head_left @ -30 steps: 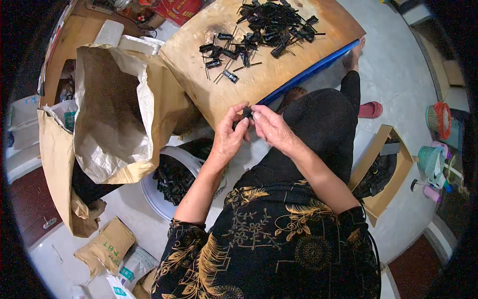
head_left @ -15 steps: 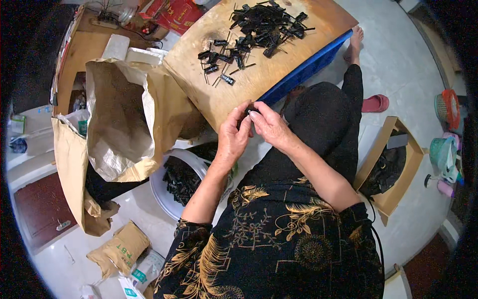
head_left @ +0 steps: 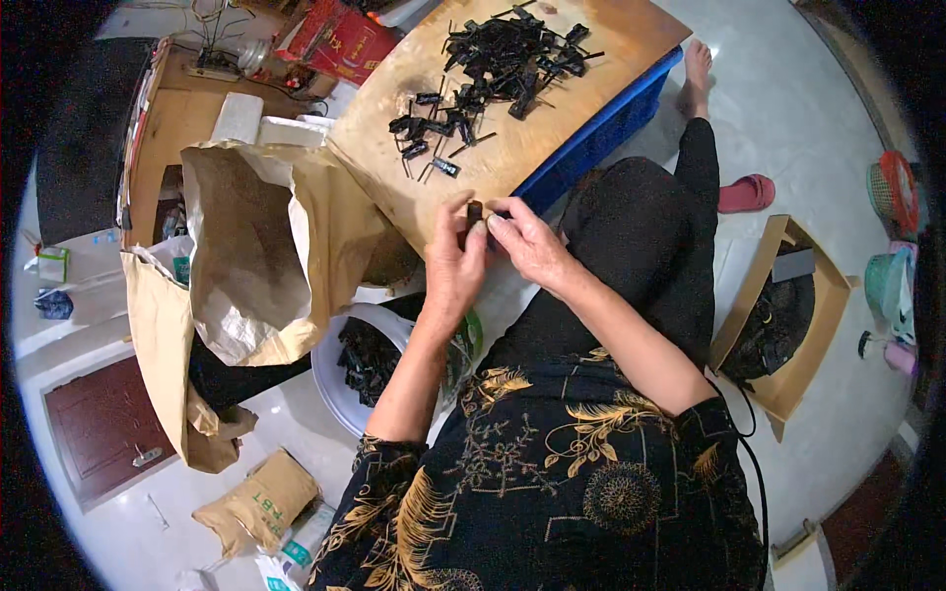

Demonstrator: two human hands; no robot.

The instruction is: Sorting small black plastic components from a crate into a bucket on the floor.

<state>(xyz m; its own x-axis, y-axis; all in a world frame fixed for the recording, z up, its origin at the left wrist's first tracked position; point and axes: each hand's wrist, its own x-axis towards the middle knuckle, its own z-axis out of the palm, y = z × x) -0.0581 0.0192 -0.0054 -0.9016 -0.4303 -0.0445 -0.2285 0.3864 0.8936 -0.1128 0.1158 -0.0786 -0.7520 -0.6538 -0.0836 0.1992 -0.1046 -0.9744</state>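
A small dark plastic piece [head_left: 475, 211] is pinched upright between the thumb and fingers of my left hand [head_left: 449, 261], just off the near edge of the wooden board [head_left: 552, 128]. My right hand [head_left: 535, 246] is right beside it, thumb and forefinger drawn together. Whatever lies between those right fingertips is too small to make out. On the board lies a loose heap of black plastic parts [head_left: 503, 59] with thin rod-like arms. Several of the same kind [head_left: 419, 128] are scattered toward the near left.
Left of my legs, a white bucket [head_left: 330, 379] holds black pieces [head_left: 365, 366]. An open brown paper sack [head_left: 325, 246] stands beside the board. A blue crate [head_left: 601, 133] supports the board. To the right are a cardboard box [head_left: 838, 295] and a pink slipper [head_left: 747, 194].
My hands have drawn slightly apart, and the dark piece now shows upright in my left fingers. The whole view has shifted slightly.
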